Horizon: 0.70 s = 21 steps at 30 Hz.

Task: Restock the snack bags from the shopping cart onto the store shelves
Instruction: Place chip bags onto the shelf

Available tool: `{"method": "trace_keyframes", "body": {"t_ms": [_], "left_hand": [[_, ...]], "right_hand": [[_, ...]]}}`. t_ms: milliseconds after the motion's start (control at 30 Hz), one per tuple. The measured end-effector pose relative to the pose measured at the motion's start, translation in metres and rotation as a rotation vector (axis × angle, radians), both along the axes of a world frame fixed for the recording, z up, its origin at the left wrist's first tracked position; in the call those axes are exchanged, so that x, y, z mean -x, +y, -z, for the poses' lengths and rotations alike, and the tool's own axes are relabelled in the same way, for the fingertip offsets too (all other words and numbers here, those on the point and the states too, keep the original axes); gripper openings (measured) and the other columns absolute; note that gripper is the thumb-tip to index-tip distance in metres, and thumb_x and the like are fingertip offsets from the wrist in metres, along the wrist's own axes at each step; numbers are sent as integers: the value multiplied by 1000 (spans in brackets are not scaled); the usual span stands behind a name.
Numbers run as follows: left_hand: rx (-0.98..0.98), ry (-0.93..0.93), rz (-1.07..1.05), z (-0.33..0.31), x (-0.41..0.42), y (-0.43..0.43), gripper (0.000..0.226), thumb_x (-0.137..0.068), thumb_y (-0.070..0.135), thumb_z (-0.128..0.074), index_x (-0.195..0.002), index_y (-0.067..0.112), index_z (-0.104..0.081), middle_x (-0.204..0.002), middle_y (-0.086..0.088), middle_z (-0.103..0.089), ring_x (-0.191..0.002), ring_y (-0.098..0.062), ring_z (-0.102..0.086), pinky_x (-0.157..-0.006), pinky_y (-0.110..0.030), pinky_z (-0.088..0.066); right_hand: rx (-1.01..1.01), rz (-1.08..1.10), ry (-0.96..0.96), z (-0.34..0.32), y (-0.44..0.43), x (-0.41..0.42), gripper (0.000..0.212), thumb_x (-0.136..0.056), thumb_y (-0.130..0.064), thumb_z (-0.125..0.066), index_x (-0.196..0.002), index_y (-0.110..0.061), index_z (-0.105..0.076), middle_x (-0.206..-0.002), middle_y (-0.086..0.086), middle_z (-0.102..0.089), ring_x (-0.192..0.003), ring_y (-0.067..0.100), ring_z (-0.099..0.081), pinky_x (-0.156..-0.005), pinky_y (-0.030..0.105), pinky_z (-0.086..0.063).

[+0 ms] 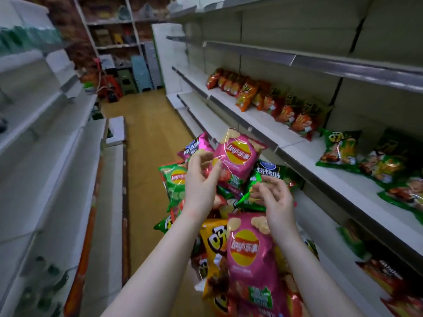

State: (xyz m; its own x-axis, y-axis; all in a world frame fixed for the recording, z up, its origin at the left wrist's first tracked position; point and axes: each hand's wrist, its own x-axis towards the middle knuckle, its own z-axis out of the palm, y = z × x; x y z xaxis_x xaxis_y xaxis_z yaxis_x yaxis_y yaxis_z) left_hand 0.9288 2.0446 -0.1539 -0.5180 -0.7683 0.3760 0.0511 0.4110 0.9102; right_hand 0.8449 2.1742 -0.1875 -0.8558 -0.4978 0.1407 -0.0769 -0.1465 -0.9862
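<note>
A heap of snack bags fills the shopping cart below me; the cart itself is hidden under them. My left hand [201,179] pinches the left edge of a pink Lay's bag [240,156] and holds it upright above the heap. My right hand [274,197] hovers palm up with loosely curled fingers beside a dark green bag [254,186] and holds nothing. Another pink Lay's bag [249,252] lies on top nearest me, next to a yellow bag [214,243] and a green Lay's bag [175,184].
The white shelf [270,126] on my right carries a row of orange-red bags [265,97] and green bags [341,149]. More bags [380,273] sit on the shelf below. White shelving [57,138] lines the left side. The wooden aisle floor [146,124] runs ahead to stacked stools [142,72].
</note>
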Motion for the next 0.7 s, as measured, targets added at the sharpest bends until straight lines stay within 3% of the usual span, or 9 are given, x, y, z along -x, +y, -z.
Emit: {"method": "trace_keyframes", "body": {"t_ms": [100,233,367,567,700], "left_hand": [[166,-115,2,14,17,-43,32,-84,54,-56,-110,36,-50,-117,11,-55,-115,-7,-50,-97,-34,-45],[187,-241,30,28,49,-92,54,-85,52,-63,-132,33,-44,-131,8,-49,-120,-2,-36,-102,-30,-34],[158,-493,149,58,84,-120,90,-78,65,-62,-149,26,-24,-156,-3,-28,-143,-21,-25,-116,-44,-26],[106,-653,95,67,120,-131,96,-71,73,-61,-139,12,-33,-136,-11,-47,-127,-30,-45,-103,-49,-41],[84,-801,19,71,126,-132,91,-76,67,-63,-135,3,-35,-136,-18,-46,-127,-35,-43,-103,-47,-37]], "right_hand": [[-13,44,0,-4,-31,3,12,-95,-19,-54,-102,-27,-57,-102,6,-66,-80,6,-67,-81,34,-54],[-31,146,-13,-9,-65,8,12,-95,-20,-52,-104,-26,-57,-100,3,-68,-80,9,-67,-79,30,-52],[-66,246,-6,-2,-85,11,12,-95,-19,-52,-104,-25,-58,-98,2,-69,-83,14,-67,-78,28,-52],[-97,339,-19,5,-95,5,13,-96,-17,-51,-102,-26,-57,-97,0,-67,-78,5,-66,-74,22,-51],[-96,387,-33,5,-90,-1,13,-96,-16,-51,-102,-25,-57,-96,0,-68,-79,8,-66,-80,33,-54]]}}
